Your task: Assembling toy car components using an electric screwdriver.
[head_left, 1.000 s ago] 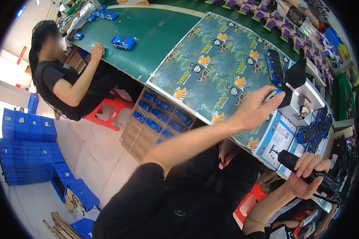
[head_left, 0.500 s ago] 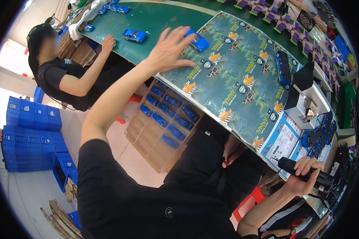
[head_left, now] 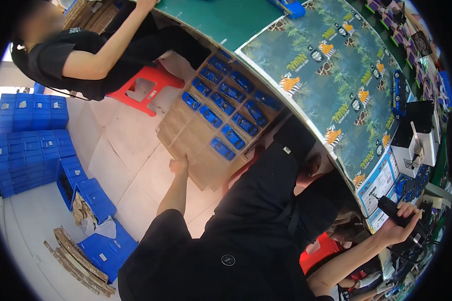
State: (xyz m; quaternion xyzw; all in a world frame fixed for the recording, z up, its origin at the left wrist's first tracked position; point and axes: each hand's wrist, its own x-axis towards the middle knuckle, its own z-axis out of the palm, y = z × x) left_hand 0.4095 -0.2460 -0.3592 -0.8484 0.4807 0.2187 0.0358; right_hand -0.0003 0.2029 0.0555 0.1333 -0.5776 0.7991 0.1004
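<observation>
My right hand (head_left: pixel 404 223) is wrapped around a black electric screwdriver (head_left: pixel 390 208), its thin metal bit pointing up and left over the printed sheets at the table's right end. Down at the left, my left hand (head_left: pixel 179 164) is closed at the near-left edge of a cardboard box (head_left: pixel 186 145). What its fingers hold, if anything, is hidden. Several blue toy cars (head_left: pixel 232 136) lie between dividers in the box, with bare cardboard at its near-left part. Another blue toy car (head_left: pixel 293 9) is at the mat's far corner, cut by the picture's top.
A jungle-patterned mat (head_left: pixel 306 65) covers the table. At its right stand a dark blue toy car (head_left: pixel 399 93) and a white device (head_left: pixel 409 145). A seated person (head_left: pixel 85 62) works at left beside a red stool (head_left: pixel 148 88). Blue bins (head_left: pixel 30 155) stack on the floor.
My left hand has left the blue toy car on the table and come down to the cardboard box. The view has shifted. My right hand keeps hold of the screwdriver.
</observation>
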